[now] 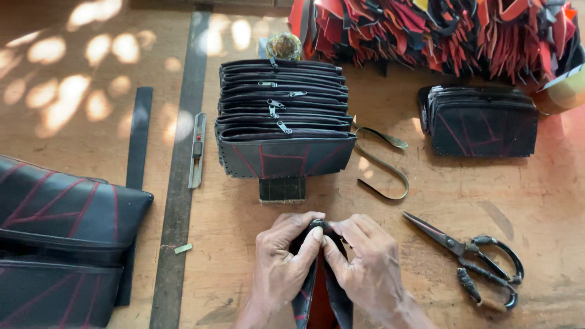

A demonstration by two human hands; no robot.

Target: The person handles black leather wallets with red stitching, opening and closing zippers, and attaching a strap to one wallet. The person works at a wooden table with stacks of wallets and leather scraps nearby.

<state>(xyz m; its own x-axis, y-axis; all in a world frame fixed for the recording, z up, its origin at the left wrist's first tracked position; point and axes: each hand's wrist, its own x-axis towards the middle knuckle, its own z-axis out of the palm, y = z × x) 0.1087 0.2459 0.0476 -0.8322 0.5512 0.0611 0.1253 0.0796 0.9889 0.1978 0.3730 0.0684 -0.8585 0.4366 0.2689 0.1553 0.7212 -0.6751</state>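
Hands meet at the table's near edge: the left hand (281, 259) and right hand (364, 263) both pinch the top of a black pouch (322, 291) with a red inside, fingertips pressed together around its zipper end. Just beyond them stands a stack of zipped pouches (283, 116) on a small block (282, 189), with scissors (472, 256) to the right, a loose strap (382, 163) near the stack, and a long metal ruler (181, 164) with a knife (196, 150) to the left. Farther out lie black bags (58, 237) at the left edge, a second pouch stack (481, 122) and a heap of red and black scraps (439, 30) at the top of the wooden table (79, 91).

Matt black rubbery pouch (323, 286); worn wooden table (244, 244); metal scissors (472, 259).
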